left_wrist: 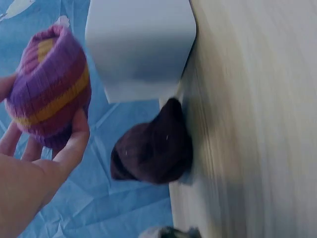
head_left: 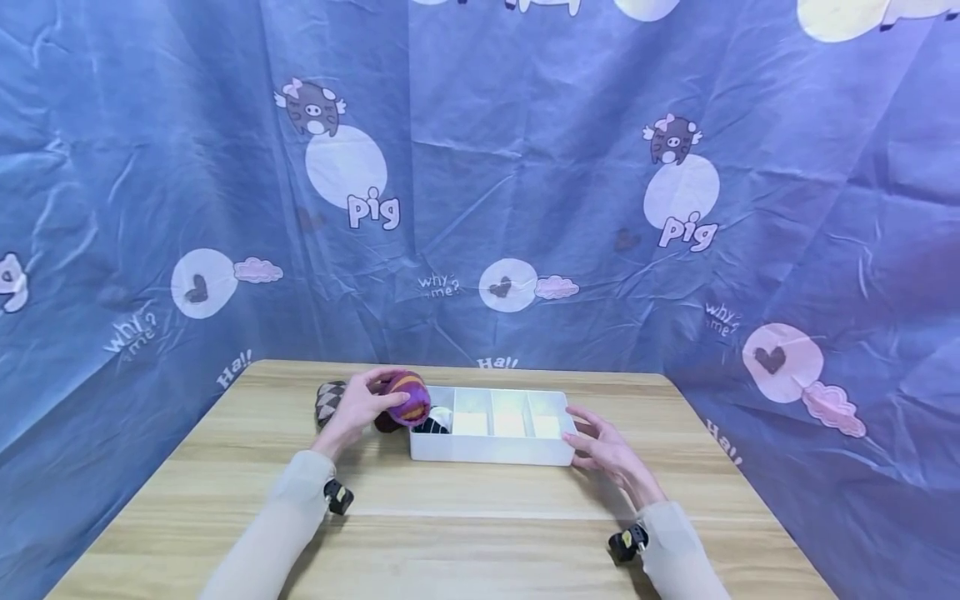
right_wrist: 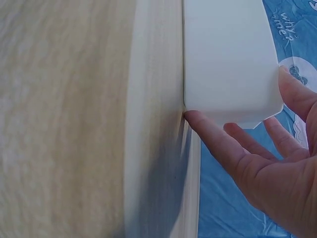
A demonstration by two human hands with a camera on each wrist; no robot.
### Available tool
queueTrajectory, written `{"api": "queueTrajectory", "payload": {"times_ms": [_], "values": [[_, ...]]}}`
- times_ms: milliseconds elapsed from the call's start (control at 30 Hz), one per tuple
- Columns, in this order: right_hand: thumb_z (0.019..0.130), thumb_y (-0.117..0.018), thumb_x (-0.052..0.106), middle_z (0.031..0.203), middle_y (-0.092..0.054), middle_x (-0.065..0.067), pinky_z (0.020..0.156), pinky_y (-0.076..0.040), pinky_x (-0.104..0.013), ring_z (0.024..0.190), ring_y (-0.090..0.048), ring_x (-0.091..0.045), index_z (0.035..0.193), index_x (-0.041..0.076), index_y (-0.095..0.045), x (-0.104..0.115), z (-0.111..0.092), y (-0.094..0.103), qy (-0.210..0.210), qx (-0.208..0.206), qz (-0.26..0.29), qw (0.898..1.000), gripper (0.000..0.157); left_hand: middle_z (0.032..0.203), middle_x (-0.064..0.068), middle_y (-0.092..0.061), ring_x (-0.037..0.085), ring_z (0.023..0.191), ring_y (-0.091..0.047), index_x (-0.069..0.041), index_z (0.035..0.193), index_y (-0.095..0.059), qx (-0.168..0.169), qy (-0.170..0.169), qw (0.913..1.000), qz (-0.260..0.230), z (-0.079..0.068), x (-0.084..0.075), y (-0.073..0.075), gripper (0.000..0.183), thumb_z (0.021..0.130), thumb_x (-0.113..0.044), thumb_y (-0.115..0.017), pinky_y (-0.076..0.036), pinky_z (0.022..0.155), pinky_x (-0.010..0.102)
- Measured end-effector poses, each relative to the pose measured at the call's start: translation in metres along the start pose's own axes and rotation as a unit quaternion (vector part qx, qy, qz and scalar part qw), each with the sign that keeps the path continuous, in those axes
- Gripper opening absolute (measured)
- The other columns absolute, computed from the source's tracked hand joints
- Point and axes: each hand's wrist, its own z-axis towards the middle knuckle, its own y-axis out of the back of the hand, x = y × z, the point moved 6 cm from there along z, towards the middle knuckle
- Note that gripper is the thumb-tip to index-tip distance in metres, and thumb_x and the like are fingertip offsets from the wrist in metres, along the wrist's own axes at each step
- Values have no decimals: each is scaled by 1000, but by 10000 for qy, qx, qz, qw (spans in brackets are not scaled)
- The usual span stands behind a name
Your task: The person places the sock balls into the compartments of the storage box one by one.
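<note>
In the head view my left hand [head_left: 358, 414] holds a rolled-up pair of striped socks [head_left: 410, 398], purple and maroon with yellow bands. Thumb and fingers grip the socks [left_wrist: 52, 94] from both sides, above the left end of a white divided box [head_left: 491, 450]. In the box's leftmost compartment lies a black-and-white rolled sock bundle [head_left: 435, 422]. At the other end my right hand [head_left: 606, 450] rests its spread fingers against the box's end wall. Seen from the right wrist, fingertips [right_wrist: 194, 119] touch the lower corner of the box [right_wrist: 230, 59].
A dark brown sock bundle [left_wrist: 153, 148] lies on the wooden table [head_left: 465, 533] just left of the box. Farther left is a grey argyle-patterned sock bundle [head_left: 328, 402], partly behind my left hand. A blue printed curtain [head_left: 465, 183] hangs behind and beside the table.
</note>
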Motion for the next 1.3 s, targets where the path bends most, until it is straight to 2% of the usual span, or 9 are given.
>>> {"api": "queueTrajectory", "payload": {"times_ms": [200,433,633,767,867,1000,1133,1300], "values": [[94,-62,8,154,-23,-33,91,-55,-44,106,-61,-23,154,6,-26,-1,-1,1,-2,-22,-47,10000,69,118,23,-66,16,96,-64,-2,126,-63,-250,-90,9992,-306,5,0,-14,51,78,-8,-80,-55,79,23],[95,-63,11,154,-22,-33,89,-56,-42,106,-61,-21,154,6,-25,1,0,2,20,48,-97,9999,71,115,21,-68,13,92,-65,-4,125,-64,-287,-119,9982,-516,8,-3,-30,50,77,-4,-79,-55,77,24],[95,-62,9,154,-23,-32,91,-55,-42,106,-62,-22,154,7,-25,4,-2,4,-2,-40,-143,9999,70,121,22,-66,21,101,-64,-4,127,-63,-69,-186,9965,-809,14,-7,-53,50,79,-3,-78,-57,81,27],[96,-61,10,154,-22,-33,92,-55,-42,107,-61,-22,155,6,-23,5,-5,3,17,0,-189,9998,70,125,20,-64,26,110,-61,-6,128,-63,-3,-215,9972,-719,16,-9,-66,51,79,-5,-79,-56,84,28],[96,-61,9,154,-23,-33,92,-55,-43,107,-61,-22,154,6,-24,5,-5,3,7,-12,-139,9999,69,127,20,-63,29,115,-59,-5,129,-62,198,-267,9976,-608,19,-12,-76,51,80,-5,-79,-55,86,28],[95,-63,9,154,-24,-33,92,-55,-43,106,-62,-23,154,7,-25,4,-4,2,-12,0,-60,10000,70,125,23,-63,32,113,-59,1,128,-61,528,-412,9967,-456,18,-20,-88,49,82,-1,-76,-56,84,29],[94,-65,12,154,-22,-33,90,-56,-42,106,-62,-22,154,6,-24,4,-3,-1,-35,75,-56,10000,73,124,23,-64,32,110,-60,2,128,-61,827,-525,9947,-325,10,-35,-95,49,81,0,-75,-55,83,28],[95,-64,12,155,-21,-32,89,-56,-39,106,-60,-20,155,7,-23,3,-2,-2,-49,93,-77,9999,73,121,23,-66,30,108,-63,3,126,-62,927,-623,9933,-282,7,-40,-101,48,81,-1,-75,-55,86,29]]}}
